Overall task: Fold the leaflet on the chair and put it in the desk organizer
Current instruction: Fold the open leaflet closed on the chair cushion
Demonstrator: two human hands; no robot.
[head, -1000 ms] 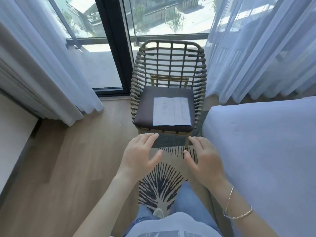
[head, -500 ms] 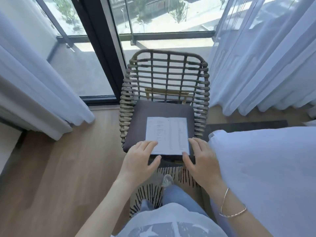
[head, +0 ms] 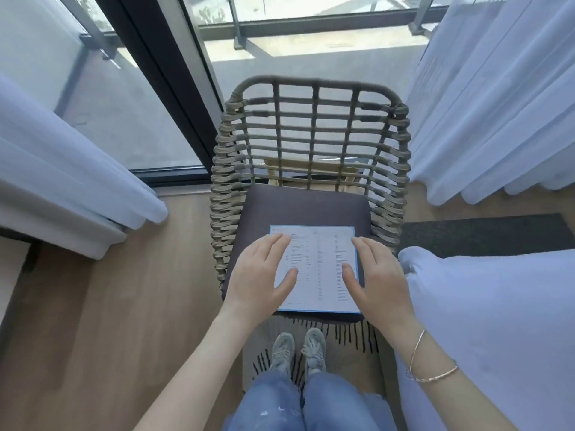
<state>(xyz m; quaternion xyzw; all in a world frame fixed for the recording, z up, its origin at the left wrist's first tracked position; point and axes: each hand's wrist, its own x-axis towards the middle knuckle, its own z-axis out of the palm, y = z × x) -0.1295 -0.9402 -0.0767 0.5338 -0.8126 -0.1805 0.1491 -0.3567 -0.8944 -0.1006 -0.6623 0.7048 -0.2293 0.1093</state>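
Since the leaflet point(head: 317, 269) lies flat and unfolded on the chair point(head: 308, 144) cushion, I'd pin one edge and bring the other over evenly before creasing. Left hand point(head: 261, 275) and right hand point(head: 378, 278) are spread open over its sides, gripping nothing. Thin printed paper, soft grey cushion point(head: 305, 206), chunky woven rope frame.
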